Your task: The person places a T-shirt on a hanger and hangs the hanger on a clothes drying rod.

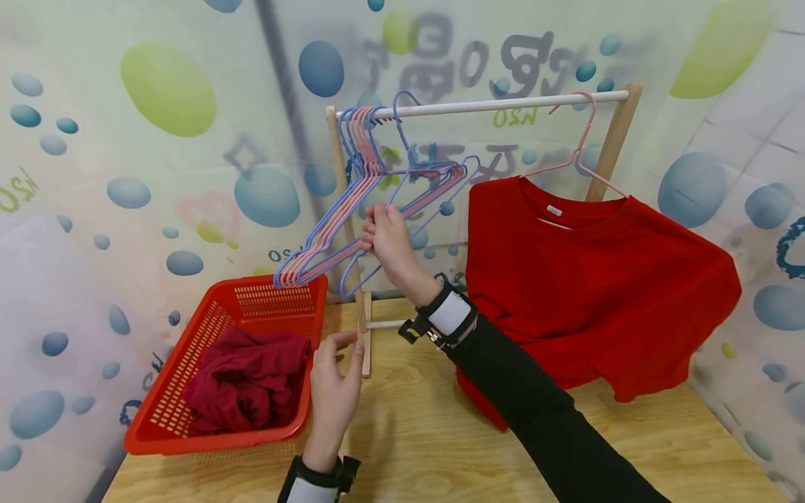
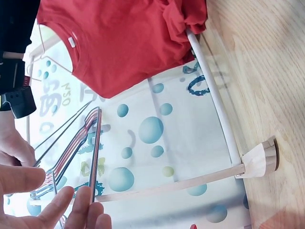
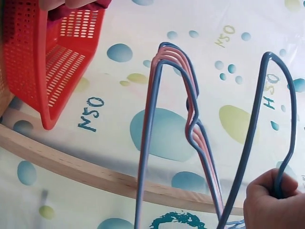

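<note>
My right hand (image 1: pixel 395 244) grips a blue hanger (image 1: pixel 352 283) by its side wire. That hanger stands a little apart from a bunch of blue and pink hangers (image 1: pixel 327 227) at the left end of the rail. In the right wrist view, curled fingers of the right hand (image 3: pixel 272 205) wrap the blue hanger's wire (image 3: pixel 248 133). Lower down, my left hand (image 1: pixel 335 391) is beside the basket's right rim, fingers loosely bent and holding nothing. A red T-shirt (image 1: pixel 585 279) hangs from a pink hanger (image 1: pixel 585 150) at the rail's right end.
A red plastic basket (image 1: pixel 214 293) with a crumpled dark red garment (image 1: pixel 251 381) stands on the left of the wooden table (image 1: pixel 402 433). The rack's white rail (image 1: pixel 490 105) runs between wooden posts (image 1: pixel 613 143). A patterned curtain (image 1: pixel 82 279) hangs behind.
</note>
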Tool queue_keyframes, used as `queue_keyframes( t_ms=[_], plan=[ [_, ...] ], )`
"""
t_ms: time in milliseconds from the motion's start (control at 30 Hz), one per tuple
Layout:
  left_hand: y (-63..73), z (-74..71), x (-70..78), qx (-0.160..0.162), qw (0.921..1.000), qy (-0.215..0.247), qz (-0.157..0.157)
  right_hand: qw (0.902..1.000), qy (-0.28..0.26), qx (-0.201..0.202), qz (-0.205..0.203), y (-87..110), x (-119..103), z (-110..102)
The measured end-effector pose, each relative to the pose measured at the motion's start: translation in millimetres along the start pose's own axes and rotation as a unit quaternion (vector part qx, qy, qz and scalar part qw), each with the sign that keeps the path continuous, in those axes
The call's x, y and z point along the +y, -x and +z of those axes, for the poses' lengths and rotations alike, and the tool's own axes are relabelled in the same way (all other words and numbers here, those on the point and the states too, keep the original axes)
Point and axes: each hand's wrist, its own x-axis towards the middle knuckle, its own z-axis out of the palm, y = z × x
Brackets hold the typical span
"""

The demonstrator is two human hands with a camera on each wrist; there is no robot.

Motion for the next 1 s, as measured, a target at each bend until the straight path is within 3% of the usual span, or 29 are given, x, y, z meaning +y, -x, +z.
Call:
queue_keyframes(
  t_ms=[233, 567, 1000],
  plan=[
    [0.3, -0.2, 0.4, 0.000, 1.0000, 0.000, -0.002, 0.9997, -0.006, -0.023, -0.001, 13.9, -10.2, -1.6],
    [-1.9, -2.1, 0.2, 0.006, 1.0000, 0.001, 0.005, 0.9972, -0.004, -0.073, 0.017, 49.8, -23.0, -14.7],
    [-2.0, -1.2, -2.3, -0.002, 1.0000, 0.001, 0.002, 0.9942, 0.016, -0.093, 0.051, 109.3, -15.1, -57.4]
  ],
)
